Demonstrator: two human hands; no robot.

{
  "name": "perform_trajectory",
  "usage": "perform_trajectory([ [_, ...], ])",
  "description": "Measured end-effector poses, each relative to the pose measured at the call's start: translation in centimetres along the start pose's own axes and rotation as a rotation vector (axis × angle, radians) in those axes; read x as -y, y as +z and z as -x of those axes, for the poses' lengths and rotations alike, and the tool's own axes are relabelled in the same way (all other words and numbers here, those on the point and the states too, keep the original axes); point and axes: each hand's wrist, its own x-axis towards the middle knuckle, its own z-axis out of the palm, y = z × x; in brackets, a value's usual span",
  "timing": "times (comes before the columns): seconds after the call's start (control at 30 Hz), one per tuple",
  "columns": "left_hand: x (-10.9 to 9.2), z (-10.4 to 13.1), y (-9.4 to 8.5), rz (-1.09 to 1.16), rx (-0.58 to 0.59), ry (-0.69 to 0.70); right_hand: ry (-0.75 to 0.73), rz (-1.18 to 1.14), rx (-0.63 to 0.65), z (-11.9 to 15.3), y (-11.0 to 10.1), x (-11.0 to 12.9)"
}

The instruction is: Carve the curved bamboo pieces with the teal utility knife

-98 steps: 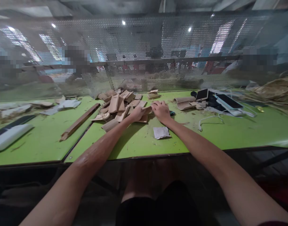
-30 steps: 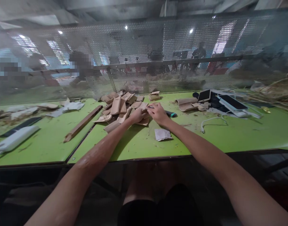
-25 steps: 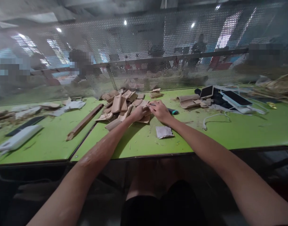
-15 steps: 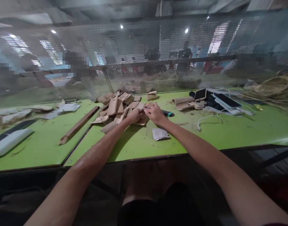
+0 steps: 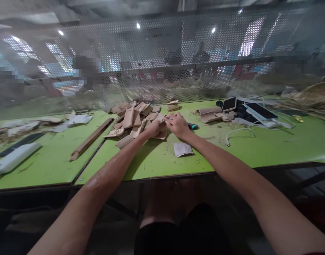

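Both arms reach forward over the green table [image 5: 162, 161]. My left hand [image 5: 152, 128] grips a tan, flat piece [image 5: 160, 135] at the right edge of a pile of similar tan pieces [image 5: 130, 118]. My right hand [image 5: 178, 125] is closed around a thin dark tool with a teal end [image 5: 191, 126]. The tool's tip rests against the piece held by the left hand. The two hands touch over that piece. A small grey-white paper square [image 5: 182, 149] lies just in front of my right wrist.
A long wooden stick [image 5: 90, 139] lies left of the pile. Two phones [image 5: 228, 104] [image 5: 259, 111], a white cable [image 5: 237, 132] and more tan pieces [image 5: 210, 115] sit at the right. A white power bank [image 5: 13, 159] lies far left. A perforated metal screen [image 5: 162, 63] backs the table.
The hands stay together at the same piece with only small shifts of the tool. The camera view has wobbled slightly. A person behind the screen has moved left.
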Motion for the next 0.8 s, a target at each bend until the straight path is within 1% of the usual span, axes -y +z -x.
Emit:
perform_trajectory([
  [0.07, -0.4, 0.1, 0.0, -0.040, -0.014, -0.015, -0.094, -0.016, 0.009, 0.0, -0.1, 0.9],
  [0.1, -0.6, 0.2, 0.0, -0.057, -0.013, -0.019, -0.099, -0.017, 0.012, 0.0, -0.2, 1.0],
  [0.13, -0.8, 0.3, -0.1, -0.073, -0.007, -0.021, -0.074, -0.011, 0.015, 0.0, -0.2, 0.9],
  [0.23, -1.2, 0.4, -0.4, -0.114, 0.015, -0.029, 0.073, 0.032, 0.011, 0.0, -0.3, -0.1],
  [0.3, -1.4, 0.5, -0.5, -0.135, 0.021, -0.038, 0.122, 0.057, -0.004, 0.1, -0.2, -0.5],
  [0.37, -1.6, 0.5, -0.6, -0.142, 0.020, -0.035, 0.101, 0.067, -0.020, 0.1, -0.2, -0.2],
  [0.47, -1.7, 0.5, -0.4, -0.139, 0.010, -0.019, -0.012, 0.050, -0.020, 0.3, -0.3, 0.7],
  [0.53, -1.7, 0.5, -0.3, -0.121, -0.001, -0.016, -0.053, 0.031, -0.003, 0.3, -0.4, 0.7],
  [0.6, -1.5, 0.5, -0.2, -0.089, -0.010, -0.028, 0.021, 0.036, 0.017, 0.3, -0.5, -0.1],
  [0.7, -1.0, 0.5, 0.0, -0.047, -0.027, -0.063, 0.215, 0.062, 0.023, 0.4, -0.5, -1.6],
  [0.73, -0.8, 0.4, 0.0, -0.030, -0.030, -0.067, 0.246, 0.065, 0.017, 0.4, -0.5, -1.8],
  [0.77, -0.6, 0.3, 0.1, 0.005, -0.031, -0.060, 0.247, 0.064, 0.013, 0.3, -0.5, -1.6],
  [0.8, -0.4, 0.2, 0.2, 0.037, -0.026, -0.046, 0.216, 0.058, 0.011, 0.3, -0.5, -1.2],
])
